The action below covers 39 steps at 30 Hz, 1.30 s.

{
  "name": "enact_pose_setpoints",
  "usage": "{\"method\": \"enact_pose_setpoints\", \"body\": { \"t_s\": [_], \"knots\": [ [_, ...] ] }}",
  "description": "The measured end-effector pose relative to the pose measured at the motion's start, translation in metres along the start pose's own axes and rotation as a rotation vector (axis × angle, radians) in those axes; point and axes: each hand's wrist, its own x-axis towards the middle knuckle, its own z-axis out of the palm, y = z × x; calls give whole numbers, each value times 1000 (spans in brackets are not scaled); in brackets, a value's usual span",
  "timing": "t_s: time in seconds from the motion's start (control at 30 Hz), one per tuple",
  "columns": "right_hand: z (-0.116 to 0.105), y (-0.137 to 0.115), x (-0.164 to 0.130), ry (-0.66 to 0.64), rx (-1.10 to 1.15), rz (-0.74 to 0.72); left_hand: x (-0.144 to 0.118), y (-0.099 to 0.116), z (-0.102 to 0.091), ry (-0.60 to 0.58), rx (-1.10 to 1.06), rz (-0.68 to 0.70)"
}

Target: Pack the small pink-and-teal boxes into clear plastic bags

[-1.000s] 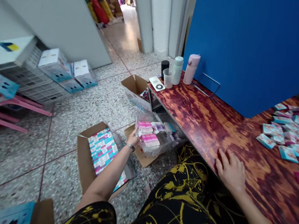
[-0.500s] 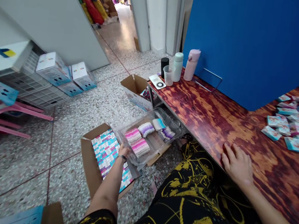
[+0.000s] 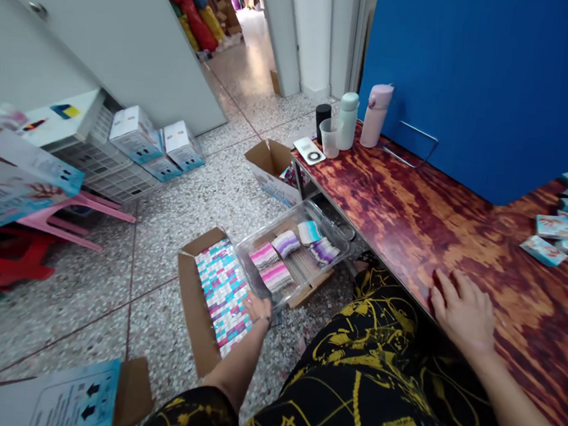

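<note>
My left hand (image 3: 259, 306) reaches down over the near right edge of an open cardboard carton (image 3: 194, 298), fingers stretched out and nothing seen in them. Rows of small white, blue and pink boxes (image 3: 224, 287) fill that carton. Right beside the hand, a clear plastic tray (image 3: 301, 295) holds several stacks of thin packets, among them a pink stack (image 3: 276, 276), a purple stack (image 3: 286, 243) and a blue stack (image 3: 309, 231). My right hand (image 3: 463, 310) lies flat on the wood-patterned table (image 3: 394, 217), fingers slightly apart.
Bottles (image 3: 347, 122), a plastic cup (image 3: 329, 137) and a white device (image 3: 309, 151) stand at the table's far left corner. Small boxes (image 3: 560, 236) lie at the right. Another open carton (image 3: 273, 168) is under that corner. A pink stool (image 3: 77, 216) and a carton (image 3: 60, 396) are leftward.
My left hand has shifted from the tray's left rim toward the carton's near right edge, and more of the small boxes show. The view has swung left; my right hand stays on the table.
</note>
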Motion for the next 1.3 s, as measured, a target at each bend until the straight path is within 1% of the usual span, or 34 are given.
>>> {"method": "enact_pose_setpoints", "body": {
  "t_s": [0.07,0.13,0.23,0.33,0.43,0.57,0.67,0.77,0.9,1.13,1.3],
  "knots": [
    [-1,-2,0,5,12,4,-28,0,11,-23,7,23],
    [-2,-2,0,4,27,10,-50,2,20,-79,9,102],
    [-2,-2,1,-5,50,21,-65,7,28,-179,5,234],
    [-2,-1,0,-3,74,27,-65,17,32,-241,-16,339],
    [-4,-2,-1,14,103,30,-61,30,35,-279,-52,404],
    [-7,-4,-1,13,116,21,-60,45,44,-343,-84,422],
    [-9,-4,-1,16,106,20,-63,51,51,-391,-81,427],
    [-9,-5,-1,13,95,22,-67,54,56,-440,-63,440],
    [-8,-5,-1,23,98,24,-69,55,57,-484,-35,450],
    [-8,-6,-1,25,116,25,-66,57,62,-474,-16,444],
    [-5,-4,-1,29,118,19,-64,53,67,-487,0,443]
  ]
}}
